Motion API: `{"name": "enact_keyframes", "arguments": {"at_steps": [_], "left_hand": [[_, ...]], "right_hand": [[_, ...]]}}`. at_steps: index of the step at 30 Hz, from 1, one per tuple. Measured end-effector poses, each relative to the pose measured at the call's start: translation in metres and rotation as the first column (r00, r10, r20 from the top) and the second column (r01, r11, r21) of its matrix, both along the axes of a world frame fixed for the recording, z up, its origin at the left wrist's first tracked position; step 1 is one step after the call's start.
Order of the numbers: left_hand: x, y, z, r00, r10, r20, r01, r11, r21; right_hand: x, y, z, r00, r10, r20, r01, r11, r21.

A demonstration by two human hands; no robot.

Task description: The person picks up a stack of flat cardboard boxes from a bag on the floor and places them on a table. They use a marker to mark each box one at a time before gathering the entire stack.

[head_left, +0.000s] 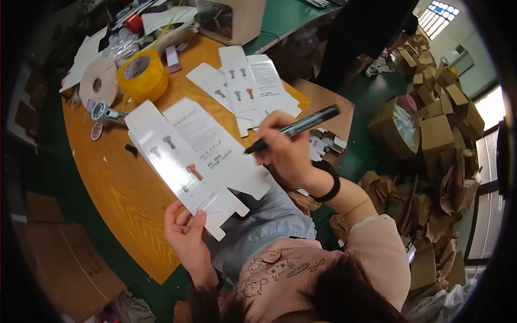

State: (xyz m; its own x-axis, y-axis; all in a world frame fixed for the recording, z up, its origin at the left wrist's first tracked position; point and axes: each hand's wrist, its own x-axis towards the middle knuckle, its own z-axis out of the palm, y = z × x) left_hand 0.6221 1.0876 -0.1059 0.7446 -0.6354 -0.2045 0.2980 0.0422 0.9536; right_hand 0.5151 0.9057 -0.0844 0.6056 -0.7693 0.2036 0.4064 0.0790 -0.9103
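Note:
In my right hand [285, 148] is a black marker [301, 126], uncapped, its tip just over the right part of a flattened white carton [186, 145]. My left hand [186, 231] pinches the near edge of that carton between thumb and fingers. Small pictures of a handheld device and lines of print cover the carton, which lies tilted, partly over the table edge and my lap. A black marker cap [131, 149] rests on the table left of it. Beyond the carton lie several more flattened white cartons [234, 75], overlapping.
The wooden table [121, 199] holds a yellow tape roll [142, 75], a white tape roll [98, 82] and a small device [107, 113]. A beige box-like case [231, 21] stands at the back. Open brown boxes [396, 126] crowd the floor on the right. A person in dark clothes [361, 37] stands beyond.

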Motion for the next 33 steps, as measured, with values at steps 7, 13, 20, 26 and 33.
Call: {"name": "enact_keyframes", "arguments": {"at_steps": [7, 13, 20, 26, 33], "left_hand": [[-0.013, -0.087, 0.014, 0.979, -0.09, 0.183, 0.108, 0.99, -0.093], [0.009, -0.032, -0.021, 0.725, 0.001, 0.689, -0.214, 0.951, 0.224], [0.015, -0.004, -0.034, 0.804, -0.06, 0.591, -0.254, 0.864, 0.434], [0.015, -0.003, -0.041, 0.815, 0.006, 0.579, -0.27, 0.889, 0.371], [0.016, 0.001, -0.039, 0.846, -0.02, 0.533, -0.224, 0.893, 0.39]], "right_hand": [[-0.037, -0.025, 0.006, 0.969, -0.226, 0.096, 0.229, 0.973, -0.015], [-0.001, -0.03, -0.005, 0.99, -0.103, -0.093, 0.082, 0.975, -0.205], [0.097, -0.006, -0.032, 0.855, 0.319, -0.409, -0.411, 0.898, -0.16], [0.114, 0.006, -0.057, 0.809, 0.348, -0.474, -0.463, 0.874, -0.149], [0.12, 0.0, -0.039, 0.859, 0.302, -0.414, -0.388, 0.911, -0.139]]}}
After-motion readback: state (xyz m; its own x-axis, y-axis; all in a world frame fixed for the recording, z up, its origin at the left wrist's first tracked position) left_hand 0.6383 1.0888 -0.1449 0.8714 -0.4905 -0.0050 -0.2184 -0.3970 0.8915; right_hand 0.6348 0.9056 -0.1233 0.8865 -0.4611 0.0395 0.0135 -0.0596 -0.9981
